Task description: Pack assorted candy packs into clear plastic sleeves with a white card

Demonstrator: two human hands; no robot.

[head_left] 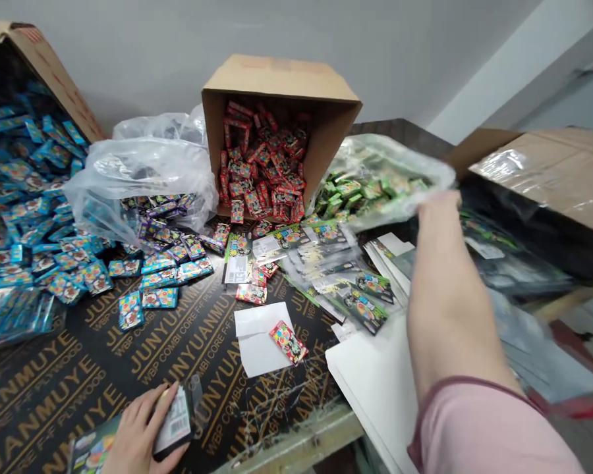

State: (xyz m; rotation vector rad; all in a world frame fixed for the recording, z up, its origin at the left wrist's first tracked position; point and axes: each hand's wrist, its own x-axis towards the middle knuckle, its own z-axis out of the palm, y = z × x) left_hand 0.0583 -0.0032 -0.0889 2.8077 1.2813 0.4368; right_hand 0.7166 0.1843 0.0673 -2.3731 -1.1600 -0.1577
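The black, gold-lettered plywood desk (178, 349) stretches beyond the left hand (141, 424), its worn, pale front edge (296, 447) right of those fingers. Farther off, a square brown cardboard box (281, 78) gapes toward them. The right hand (439, 201) meets a crinkled clear plastic bag (400, 146); its fingers' grip cannot be told. The left fingers clasp a flat, dark, white-labelled packet (175, 421).

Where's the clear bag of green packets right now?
In the head view, the clear bag of green packets lies right of centre, towards the back of the table, between the open box of red packets and the right forearm.
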